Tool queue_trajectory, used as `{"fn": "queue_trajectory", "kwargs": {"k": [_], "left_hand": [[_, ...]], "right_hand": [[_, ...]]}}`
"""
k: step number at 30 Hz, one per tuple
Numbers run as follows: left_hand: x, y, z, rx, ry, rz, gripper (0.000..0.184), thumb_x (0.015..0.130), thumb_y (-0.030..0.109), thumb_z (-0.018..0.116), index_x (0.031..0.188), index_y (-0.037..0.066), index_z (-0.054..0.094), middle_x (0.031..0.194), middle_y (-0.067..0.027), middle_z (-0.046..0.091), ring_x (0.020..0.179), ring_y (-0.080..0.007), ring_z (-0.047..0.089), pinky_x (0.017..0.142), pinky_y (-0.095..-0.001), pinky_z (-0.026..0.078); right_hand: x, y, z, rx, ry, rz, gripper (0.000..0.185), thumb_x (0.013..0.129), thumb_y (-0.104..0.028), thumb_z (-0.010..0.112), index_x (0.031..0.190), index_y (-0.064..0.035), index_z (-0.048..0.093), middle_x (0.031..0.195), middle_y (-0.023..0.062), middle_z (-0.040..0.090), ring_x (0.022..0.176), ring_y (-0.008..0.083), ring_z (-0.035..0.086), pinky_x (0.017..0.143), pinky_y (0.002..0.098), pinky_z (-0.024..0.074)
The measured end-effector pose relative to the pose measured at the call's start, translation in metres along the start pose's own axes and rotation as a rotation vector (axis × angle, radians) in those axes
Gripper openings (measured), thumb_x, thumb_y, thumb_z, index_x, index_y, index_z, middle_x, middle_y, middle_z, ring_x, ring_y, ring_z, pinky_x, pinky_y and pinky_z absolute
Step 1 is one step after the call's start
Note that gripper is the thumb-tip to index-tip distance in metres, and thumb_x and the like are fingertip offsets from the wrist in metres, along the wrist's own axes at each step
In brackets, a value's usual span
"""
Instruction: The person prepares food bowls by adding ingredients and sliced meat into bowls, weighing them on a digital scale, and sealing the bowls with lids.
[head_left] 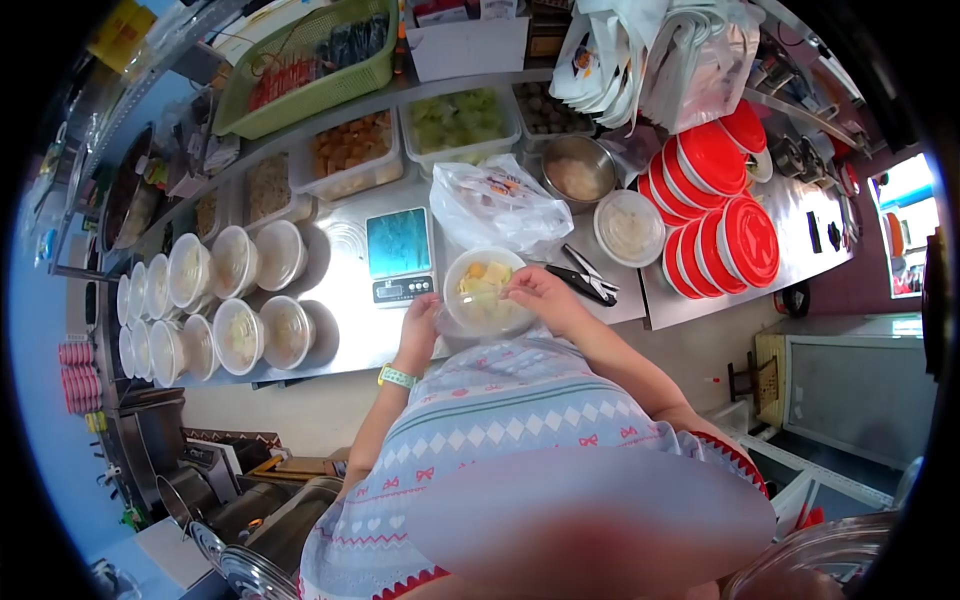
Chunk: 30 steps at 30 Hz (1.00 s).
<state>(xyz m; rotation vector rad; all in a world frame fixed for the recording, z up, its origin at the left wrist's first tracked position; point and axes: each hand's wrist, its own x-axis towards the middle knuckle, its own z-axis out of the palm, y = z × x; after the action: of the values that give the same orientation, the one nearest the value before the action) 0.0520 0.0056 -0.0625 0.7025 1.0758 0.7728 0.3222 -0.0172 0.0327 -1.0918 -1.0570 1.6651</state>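
Note:
A round plastic bowl [481, 273] with yellow and pale chunks stands at the near edge of the steel table, in front of me. A clear plastic lid [462, 326] seems to lie across its near side. At the bowl's left, my left hand [421, 312] is closed on the lid's edge. My right hand [548, 300] is closed too, fingers pinched over the bowl's right side, apparently on the same lid; its exact grip is hard to see. Scissors [588, 275] with black handles lie beside my right hand. Behind the bowl is a white plastic bag [500, 205].
Several filled, lidded bowls [239, 336] stand in rows at left, near a digital scale [400, 255]. Tubs of cut food [460, 122] line the back. Right of the bowl are a metal bowl [579, 172], a lidded container [629, 228] and stacked red lids [749, 243].

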Motion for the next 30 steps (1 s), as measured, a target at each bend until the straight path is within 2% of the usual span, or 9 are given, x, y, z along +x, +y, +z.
{"fn": "queue_trajectory", "kwargs": {"k": [5,7,12,16,19,21,22,27,30], "left_hand": [[-0.018,0.025,0.004,-0.084,-0.034,-0.063,0.026,0.099,0.029,0.046,0.109,0.008,0.057,0.109,-0.0037,0.061,0.102,-0.0139,0.059,0.085,-0.0307,0.049],[-0.042,0.062,0.015,-0.423,-0.180,-0.350,0.036,0.096,0.038,0.048,0.115,0.008,0.057,0.111,-0.0055,0.061,0.102,-0.0139,0.058,0.085,-0.0311,0.049],[-0.057,0.031,-0.052,-0.355,-0.106,0.061,0.051,0.095,0.029,0.049,0.140,0.005,0.040,0.112,-0.0142,0.059,0.076,-0.0136,0.057,0.072,-0.0298,0.050],[-0.077,0.010,-0.072,-0.434,0.433,0.362,0.059,0.099,0.035,0.046,0.146,0.006,0.024,0.138,-0.0171,0.041,0.109,-0.0268,0.050,0.098,-0.0409,0.042],[-0.078,-0.003,-0.085,-0.547,0.597,0.407,0.057,0.099,0.031,0.045,0.145,0.007,0.021,0.144,-0.0135,0.035,0.117,-0.0279,0.046,0.102,-0.0422,0.038],[-0.074,-0.019,-0.103,-0.644,0.584,0.339,0.043,0.100,0.029,0.044,0.136,0.007,0.034,0.146,-0.0094,0.038,0.114,-0.0244,0.048,0.100,-0.0391,0.042],[-0.066,-0.026,-0.112,-0.675,0.555,0.316,0.044,0.100,0.027,0.043,0.138,0.007,0.031,0.146,-0.0098,0.037,0.115,-0.0248,0.048,0.099,-0.0393,0.042],[-0.040,-0.049,-0.136,-0.865,0.488,0.188,0.031,0.101,0.020,0.041,0.118,-0.006,0.045,0.116,-0.0155,0.056,0.103,-0.0267,0.058,0.096,-0.0337,0.049],[-0.047,-0.034,-0.125,-0.888,0.596,0.350,0.018,0.098,0.016,0.043,0.101,-0.001,0.049,0.103,-0.0124,0.056,0.099,-0.0260,0.056,0.096,-0.0356,0.048]], "right_hand": [[0.004,-0.010,0.009,-0.251,-0.214,-0.297,0.006,0.088,-0.004,0.063,0.093,-0.0060,0.059,0.105,0.0073,0.065,0.105,0.0195,0.059,0.096,0.0353,0.0434],[0.007,-0.023,0.016,-0.374,-0.309,-0.435,0.007,0.087,-0.005,0.063,0.094,-0.0067,0.062,0.110,0.0093,0.064,0.110,0.0235,0.056,0.100,0.0379,0.0406],[0.011,-0.016,0.020,-0.737,-0.466,-0.626,0.027,0.083,-0.007,0.065,0.109,-0.0092,0.063,0.129,0.0169,0.054,0.124,0.0329,0.045,0.106,0.0446,0.0327],[0.022,0.053,-0.008,-0.899,0.290,-0.173,0.058,0.080,-0.010,0.065,0.134,-0.0044,0.044,0.132,0.0224,0.047,0.125,0.0384,0.042,0.107,0.0424,0.0329],[0.025,0.074,-0.021,-0.954,0.428,-0.027,0.057,0.083,-0.017,0.063,0.132,0.0002,0.041,0.123,0.0252,0.053,0.112,0.0365,0.055,0.091,0.0425,0.0486],[0.032,0.073,-0.036,-0.363,0.139,0.487,0.054,0.087,-0.018,0.059,0.134,0.0006,0.039,0.116,0.0202,0.059,0.092,0.0275,0.065,0.068,0.0372,0.0571],[0.033,0.079,-0.035,-0.285,0.181,0.479,0.050,0.089,-0.015,0.056,0.133,0.0006,0.039,0.108,0.0157,0.062,0.076,0.0198,0.067,0.051,0.0306,0.0561],[0.038,0.067,-0.029,-0.356,0.166,0.475,0.057,0.083,-0.001,0.048,0.138,-0.0056,0.031,0.100,0.0154,0.061,0.070,0.0203,0.066,0.057,0.0318,0.0591],[0.035,0.065,-0.025,-0.308,0.194,0.478,0.060,0.083,-0.002,0.049,0.140,-0.0061,0.030,0.100,0.0155,0.061,0.072,0.0197,0.066,0.058,0.0310,0.0584]]}}
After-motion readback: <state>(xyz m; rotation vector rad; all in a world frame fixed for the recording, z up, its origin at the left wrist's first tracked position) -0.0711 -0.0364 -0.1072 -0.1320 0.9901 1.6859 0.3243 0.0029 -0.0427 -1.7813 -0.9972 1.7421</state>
